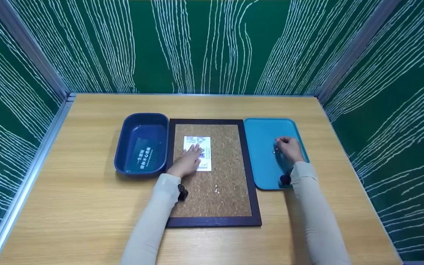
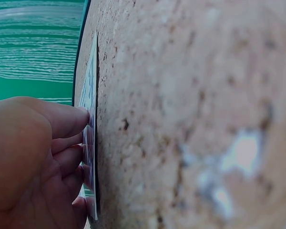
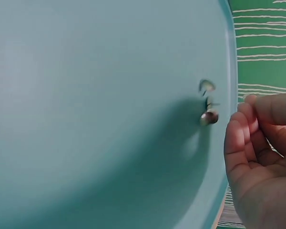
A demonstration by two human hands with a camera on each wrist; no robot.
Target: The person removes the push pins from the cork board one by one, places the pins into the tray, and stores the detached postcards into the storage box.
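My left hand [image 1: 187, 162] rests on a white card with purple print [image 1: 205, 158], its fingers spread over the card's middle. The card lies on a dark-framed cork board [image 1: 230, 158]. In the left wrist view the thumb and fingertips touch the card [image 2: 90, 95]. Over the blue tray [image 1: 267, 169], my right hand [image 1: 291, 148] has its fingers curled and thumb and fingertips together; whether something small is between them cannot be made out. Beside those fingertips, several shiny metal thumbtacks [image 3: 209, 117] lie on the tray.
A dark blue bin [image 1: 142, 119] stands left of the board, with a printed teal sheet [image 1: 145, 156] inside. Small shiny bits [image 1: 216, 189] sit on the lower cork. Green walls with white lines [image 1: 215, 48] enclose the wooden table [image 1: 68, 206] at the back and sides.
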